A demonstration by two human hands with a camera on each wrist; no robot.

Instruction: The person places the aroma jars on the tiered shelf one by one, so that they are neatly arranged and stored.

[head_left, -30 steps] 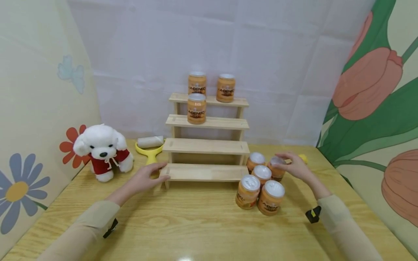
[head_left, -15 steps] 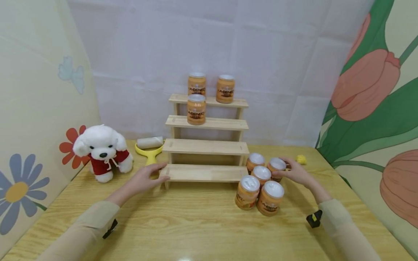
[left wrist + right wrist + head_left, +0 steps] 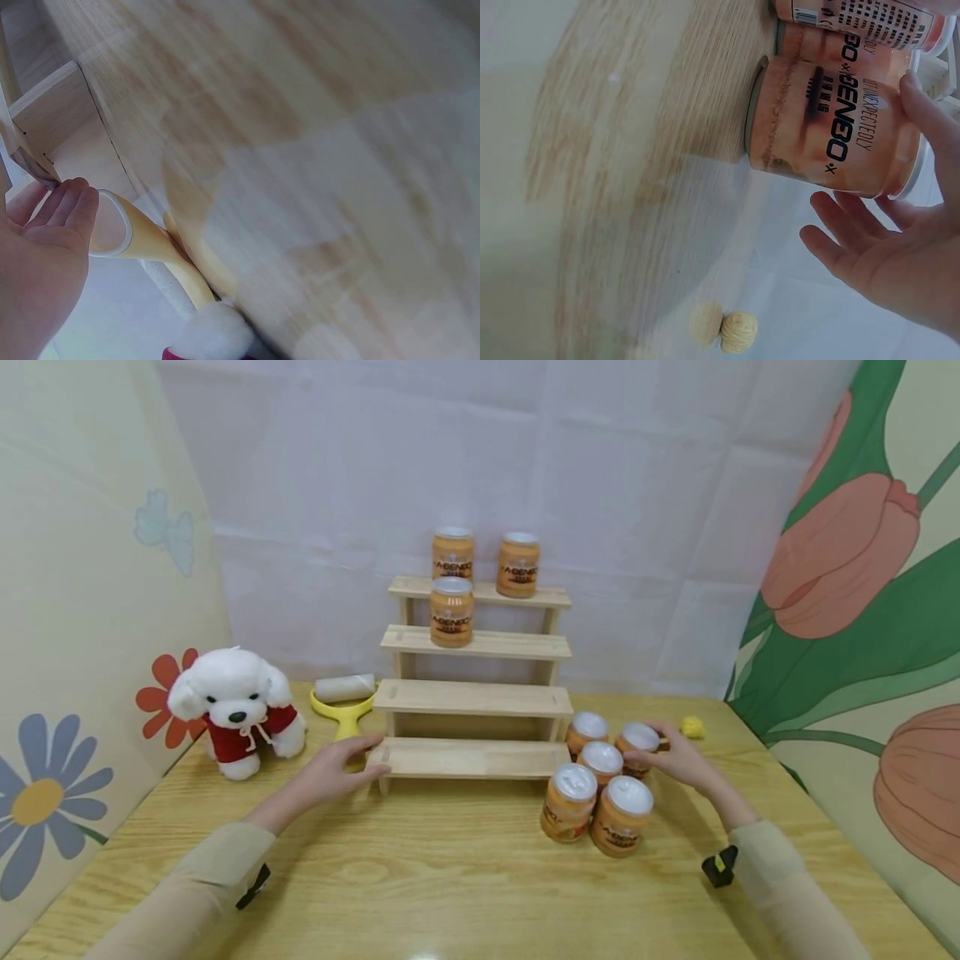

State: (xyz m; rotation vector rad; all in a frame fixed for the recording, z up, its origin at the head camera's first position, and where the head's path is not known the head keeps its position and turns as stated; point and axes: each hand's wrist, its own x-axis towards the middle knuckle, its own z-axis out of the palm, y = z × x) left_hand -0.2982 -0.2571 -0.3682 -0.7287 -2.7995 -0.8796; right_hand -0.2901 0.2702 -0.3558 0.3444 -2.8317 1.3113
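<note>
A stepped wooden display rack (image 3: 472, 697) stands mid-table. My left hand (image 3: 330, 777) holds the left end of its lowest step, thumb at the front edge and fingers behind; in the left wrist view the fingertips (image 3: 79, 187) meet the step's end. At the right, my right hand (image 3: 684, 762) grips the rear right orange can (image 3: 640, 737), thumb on one side and fingers round the other. This can (image 3: 825, 127) is upright beside several others, such as the front right can (image 3: 622, 818). Two cans are on the top step, including the right one (image 3: 518, 566); another can (image 3: 452, 614) is one step lower.
A white plush dog (image 3: 238, 710) in a red top sits at the left. Behind the left hand lies a yellow-handled lint roller (image 3: 345, 702). A small yellow ball-like thing (image 3: 692, 727) lies beyond the right hand. Painted panels and a white cloth (image 3: 337, 485) enclose the table.
My right hand has come down from over the rear right can's lid to its right side and now grips it. The can has shifted very slightly right. My left hand has stayed put.
</note>
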